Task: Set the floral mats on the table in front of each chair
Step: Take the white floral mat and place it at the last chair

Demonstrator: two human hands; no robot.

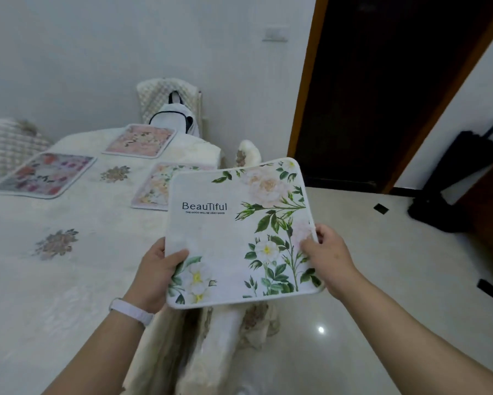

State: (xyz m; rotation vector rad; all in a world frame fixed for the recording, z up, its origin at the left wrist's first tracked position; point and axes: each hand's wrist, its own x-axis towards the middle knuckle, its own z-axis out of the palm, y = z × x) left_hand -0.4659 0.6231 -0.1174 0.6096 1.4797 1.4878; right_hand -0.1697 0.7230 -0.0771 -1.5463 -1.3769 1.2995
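Low in the frame our left hand point(154, 276) and right hand point(329, 259) each pinch a side of the white mat point(233, 238), held in mid-frame above the table point(40, 280) edge and a chair point(225, 337). Three mats lie on the table: grey point(44, 175) at left, pink point(139, 140) behind, cream point(157, 186) partly hidden by ours

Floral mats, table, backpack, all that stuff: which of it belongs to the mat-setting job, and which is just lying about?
Part of the job:
held floral mat
left hand
right hand
three laid floral mats
table
chairs

Lying about:
backpack
wall switch
doorway
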